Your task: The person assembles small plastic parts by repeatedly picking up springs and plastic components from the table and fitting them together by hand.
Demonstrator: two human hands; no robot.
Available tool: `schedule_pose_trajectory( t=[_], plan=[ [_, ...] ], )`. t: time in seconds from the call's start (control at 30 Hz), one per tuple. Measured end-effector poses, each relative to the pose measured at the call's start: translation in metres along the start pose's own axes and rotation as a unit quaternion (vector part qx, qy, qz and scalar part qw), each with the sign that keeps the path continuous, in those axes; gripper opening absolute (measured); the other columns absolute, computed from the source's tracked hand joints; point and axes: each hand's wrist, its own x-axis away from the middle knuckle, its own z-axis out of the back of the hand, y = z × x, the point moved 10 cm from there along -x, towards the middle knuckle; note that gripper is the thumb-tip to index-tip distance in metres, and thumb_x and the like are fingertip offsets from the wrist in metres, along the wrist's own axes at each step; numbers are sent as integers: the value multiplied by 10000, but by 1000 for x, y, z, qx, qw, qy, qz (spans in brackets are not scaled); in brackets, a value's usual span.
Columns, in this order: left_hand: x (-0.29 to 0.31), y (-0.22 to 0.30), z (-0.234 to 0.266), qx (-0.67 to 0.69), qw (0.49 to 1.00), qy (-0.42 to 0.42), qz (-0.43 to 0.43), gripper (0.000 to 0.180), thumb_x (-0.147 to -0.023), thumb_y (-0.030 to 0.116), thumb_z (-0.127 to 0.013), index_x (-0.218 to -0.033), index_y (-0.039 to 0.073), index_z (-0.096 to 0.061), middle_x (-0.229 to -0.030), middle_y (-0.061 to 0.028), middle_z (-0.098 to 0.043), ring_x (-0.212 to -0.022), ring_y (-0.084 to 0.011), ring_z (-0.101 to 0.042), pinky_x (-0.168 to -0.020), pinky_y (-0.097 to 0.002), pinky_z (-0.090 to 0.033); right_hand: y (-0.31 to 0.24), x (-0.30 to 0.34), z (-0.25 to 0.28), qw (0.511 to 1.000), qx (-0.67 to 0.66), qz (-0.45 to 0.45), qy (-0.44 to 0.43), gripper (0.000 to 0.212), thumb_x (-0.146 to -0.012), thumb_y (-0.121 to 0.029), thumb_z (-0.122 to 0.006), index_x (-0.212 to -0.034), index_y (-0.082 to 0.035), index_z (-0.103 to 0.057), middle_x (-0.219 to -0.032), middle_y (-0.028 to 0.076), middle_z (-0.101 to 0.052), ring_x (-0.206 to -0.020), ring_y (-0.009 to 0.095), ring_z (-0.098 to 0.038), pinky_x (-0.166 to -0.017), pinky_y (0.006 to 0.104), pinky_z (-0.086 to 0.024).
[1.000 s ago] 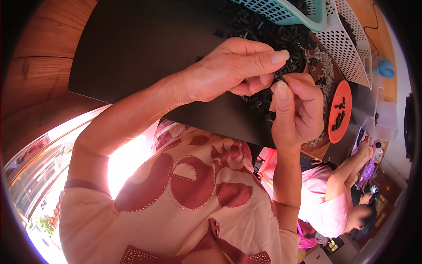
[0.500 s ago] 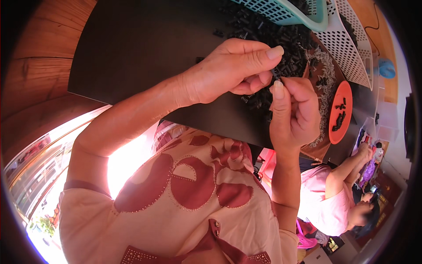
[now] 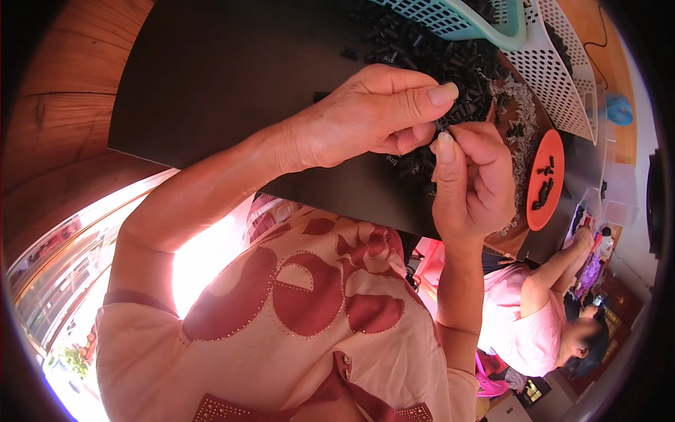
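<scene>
Both hands meet above the dark tabletop, fingertips nearly touching. Between them is a small black part (image 3: pixel 441 125), mostly covered by the fingers. My left hand (image 3: pixel 383 109) pinches it from the upper left, thumb stretched along the forefinger. From the lower right my right hand (image 3: pixel 474 179) grips its other end between thumb and curled forefinger. Behind the hands spreads a heap of small black cylindrical parts (image 3: pixel 471 67), with some small metal springs among them. A band of small silvery springs (image 3: pixel 522 119) lies to the right of the heap.
A teal plastic basket (image 3: pixel 450 21) stands at the far edge, beside a white perforated basket (image 3: pixel 555 70). On the right, an orange plate (image 3: pixel 538 214) holds several black parts. The dark table (image 3: pixel 211 77) stretches left. Another person in pink (image 3: pixel 524 309) works at the lower right.
The left hand has shifted slightly down and right, its thumb closer to the right hand. The right hand has moved very little, and both keep their pinch.
</scene>
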Motion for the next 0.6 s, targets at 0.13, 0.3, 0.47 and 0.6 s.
schedule_pose_trajectory(
  t=[0.13,0.3,0.47,0.6],
  plan=[
    [0,-2,0,12,1000,3,4,395,-1014,401,-516,-861,44,-587,-615,11,-497,-518,-50,-377,-437,-209,-250,5,-1,1,999,-47,-17,-10,167,-856,18,-694,-986,16,-590,-809,85,-590,-599,105,-510,-518,222,-410],
    [-1,-3,4,11,1000,5,3,403,-992,425,-548,-837,56,-592,-626,1,-543,-517,-47,-456,-414,-187,-299,7,-20,-2,996,-7,-9,-84,323,-823,-65,-744,-1115,4,-622,-805,43,-550,-557,75,-440,-496,213,-369],
    [-1,-7,1,38,999,-5,38,426,-969,462,-569,-829,62,-611,-604,-10,-561,-473,-54,-479,-371,-191,-300,-10,-24,-7,990,48,74,-107,370,-772,-117,-780,-1104,-5,-661,-790,27,-554,-546,83,-425,-464,225,-339],
    [-2,-12,-3,61,997,-9,56,446,-950,483,-589,-801,63,-607,-570,-17,-552,-444,-64,-469,-354,-196,-291,-8,-24,-6,993,21,62,-98,314,-776,-137,-782,-1033,-2,-664,-747,27,-549,-548,82,-433,-459,225,-338]
  ],
)
